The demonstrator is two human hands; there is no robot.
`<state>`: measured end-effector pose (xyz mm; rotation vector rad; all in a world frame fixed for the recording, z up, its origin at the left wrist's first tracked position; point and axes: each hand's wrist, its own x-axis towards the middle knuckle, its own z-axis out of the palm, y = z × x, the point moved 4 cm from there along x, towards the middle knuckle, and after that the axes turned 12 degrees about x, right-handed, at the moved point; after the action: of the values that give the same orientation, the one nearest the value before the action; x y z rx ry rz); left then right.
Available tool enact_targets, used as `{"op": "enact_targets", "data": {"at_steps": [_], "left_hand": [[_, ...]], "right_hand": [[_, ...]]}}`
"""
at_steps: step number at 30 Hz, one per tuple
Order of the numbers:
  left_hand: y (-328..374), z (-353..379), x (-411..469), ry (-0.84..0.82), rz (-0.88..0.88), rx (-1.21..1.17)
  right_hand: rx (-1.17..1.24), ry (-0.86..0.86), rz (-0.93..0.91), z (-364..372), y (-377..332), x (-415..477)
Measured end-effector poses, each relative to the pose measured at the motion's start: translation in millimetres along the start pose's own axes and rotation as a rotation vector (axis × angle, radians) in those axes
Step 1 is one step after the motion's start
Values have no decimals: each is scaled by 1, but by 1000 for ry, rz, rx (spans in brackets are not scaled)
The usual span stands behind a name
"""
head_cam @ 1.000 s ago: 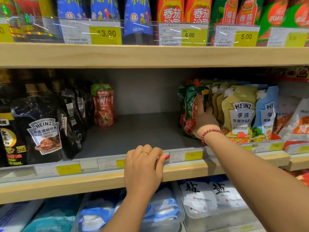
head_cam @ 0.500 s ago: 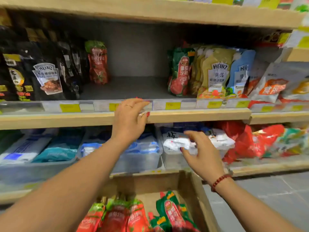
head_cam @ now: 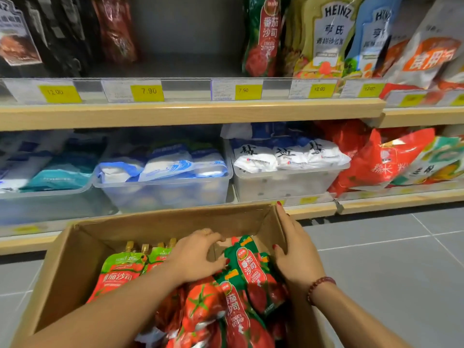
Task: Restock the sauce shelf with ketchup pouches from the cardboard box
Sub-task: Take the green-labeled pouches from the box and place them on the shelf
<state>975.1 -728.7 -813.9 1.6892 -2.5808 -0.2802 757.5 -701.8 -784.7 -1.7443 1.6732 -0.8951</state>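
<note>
An open cardboard box (head_cam: 62, 267) sits low in front of me, full of red and green ketchup pouches (head_cam: 208, 305). My left hand (head_cam: 198, 254) is curled inside it, thumb and fingertips touching the top left edge of an upper ketchup pouch (head_cam: 251, 267), with a gap still between the fingers. My right hand (head_cam: 293, 247) lies flat along the inside of the box's right wall, thumb against that pouch's right edge. Above, the sauce shelf (head_cam: 190, 111) has a bare stretch between a dark red pouch (head_cam: 115, 28) and a shelved ketchup pouch (head_cam: 261, 38).
Black Heinz pouches (head_cam: 22, 33) stand at the shelf's left, yellow and blue Heinz pouches (head_cam: 331, 33) at its right. Clear bins of salt bags (head_cam: 163, 189) fill the lower shelf, with red bags (head_cam: 376, 162) beside them. Grey floor tiles (head_cam: 389, 259) lie right of the box.
My view dropped from the sauce shelf to the box. My left hand left the shelf edge and my right hand left the shelved pouch; both now sit in the box on a pouch.
</note>
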Motion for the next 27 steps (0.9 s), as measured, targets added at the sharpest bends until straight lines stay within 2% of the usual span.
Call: {"op": "enact_targets", "data": {"at_steps": [4,9,12,17,22,27], "left_hand": [[-2,45,8,-237,-153,-246],[12,72,19,-347,-132,-433],[22,81,28,-316,-142,-472],[29,90,33,-237,-228,-667],[33,81,27,-86,-207,-792],[37,67,25,42,-200,-766]], "right_hand": [[69,11,25,3,5,-1],[113,60,-24,3,3,-4],[69,67,-51,3,2,-3],[78,65,-28,2,1,0],[94,64,-18,2,0,-2],[90,94,-45,3,4,-5]]}}
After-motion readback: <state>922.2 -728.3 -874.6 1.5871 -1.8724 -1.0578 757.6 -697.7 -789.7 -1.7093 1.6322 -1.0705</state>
